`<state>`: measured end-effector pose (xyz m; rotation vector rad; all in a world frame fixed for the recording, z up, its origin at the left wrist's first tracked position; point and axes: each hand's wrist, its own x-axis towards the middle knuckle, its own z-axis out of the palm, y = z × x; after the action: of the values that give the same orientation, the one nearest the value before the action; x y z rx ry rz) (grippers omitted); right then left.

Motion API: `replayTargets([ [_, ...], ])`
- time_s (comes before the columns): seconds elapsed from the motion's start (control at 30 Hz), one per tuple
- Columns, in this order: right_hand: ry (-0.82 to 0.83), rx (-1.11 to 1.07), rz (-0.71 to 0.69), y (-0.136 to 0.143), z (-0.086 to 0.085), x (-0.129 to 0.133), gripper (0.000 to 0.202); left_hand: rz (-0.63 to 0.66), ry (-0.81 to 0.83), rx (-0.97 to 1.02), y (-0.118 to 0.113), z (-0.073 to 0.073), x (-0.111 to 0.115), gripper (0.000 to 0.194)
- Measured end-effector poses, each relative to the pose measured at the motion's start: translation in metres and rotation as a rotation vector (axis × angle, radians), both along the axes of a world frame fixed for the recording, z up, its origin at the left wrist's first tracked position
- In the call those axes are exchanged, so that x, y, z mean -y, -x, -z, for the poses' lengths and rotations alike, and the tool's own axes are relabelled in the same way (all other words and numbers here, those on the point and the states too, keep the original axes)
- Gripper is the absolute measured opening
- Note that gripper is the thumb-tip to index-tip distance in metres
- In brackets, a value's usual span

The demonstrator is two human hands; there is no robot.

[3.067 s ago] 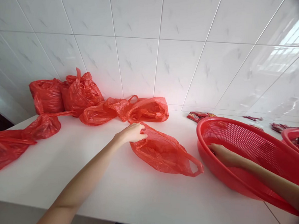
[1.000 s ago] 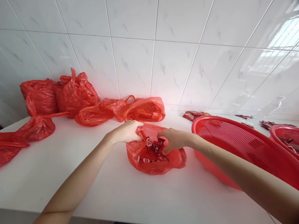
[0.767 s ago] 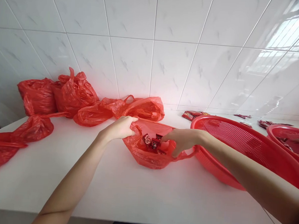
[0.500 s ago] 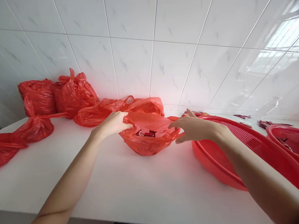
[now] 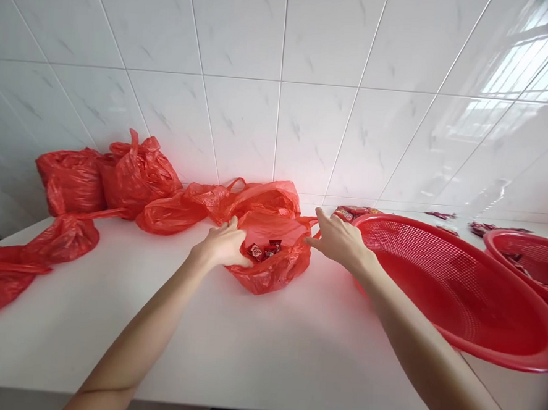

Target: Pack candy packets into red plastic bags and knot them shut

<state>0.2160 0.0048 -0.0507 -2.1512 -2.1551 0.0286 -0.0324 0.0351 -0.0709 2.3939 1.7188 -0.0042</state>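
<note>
The left hand (image 5: 225, 244) is half open at the left rim of a red plastic bag (image 5: 269, 279) — whether it pinches the plastic, I cannot tell — and the right hand (image 5: 339, 237) has thumb and fingers spread beside the bag's right handle. The bag stands mid-tabletop (image 5: 246, 352), nearer the back edge, mouth open, holding small dark-red packets (image 5: 264, 251) with white lettering too small to read.

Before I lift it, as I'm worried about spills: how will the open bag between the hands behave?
Likely floppy: the bag looks thin and creased. Probably light, since only a few packets show inside. Its mouth gapes, so tipping might spill them.
</note>
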Motion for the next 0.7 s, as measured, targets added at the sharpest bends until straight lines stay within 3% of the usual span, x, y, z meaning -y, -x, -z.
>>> replayTargets([
  [0.07, -0.006, -0.079, 0.0, -0.003, 0.009, -0.008, 0.042, 0.005, 0.059, -0.028, 0.001, 0.003, -0.001, 0.029],
  [0.2, -0.051, -0.233, -0.044, -0.009, 0.013, -0.017, 0.026, -0.015, 0.107, -0.019, 0.012, 0.005, -0.009, 0.038],
  [0.37, -0.175, -0.974, -0.184, -0.015, -0.008, -0.014, 0.016, 0.047, 0.038, 0.126, 0.027, -0.012, -0.012, 0.034],
  [0.47, -0.34, -1.279, -0.256, -0.021, -0.024, -0.011, 0.02, 0.083, -0.288, 0.539, 0.031, -0.032, -0.003, 0.034],
  [0.57, -0.504, -1.375, -0.3, -0.026, -0.036, -0.01, 0.019, -0.002, -0.687, 0.945, 0.034, -0.051, 0.012, 0.044],
  [0.63, -0.579, -1.359, -0.318, -0.028, -0.042, -0.009, 0.017, -0.027, -0.79, 1.096, 0.034, -0.059, 0.021, 0.05],
  [0.7, -0.579, -1.323, -0.336, -0.026, -0.046, -0.009, 0.016, -0.036, -0.78, 1.173, 0.034, -0.063, 0.024, 0.053],
])
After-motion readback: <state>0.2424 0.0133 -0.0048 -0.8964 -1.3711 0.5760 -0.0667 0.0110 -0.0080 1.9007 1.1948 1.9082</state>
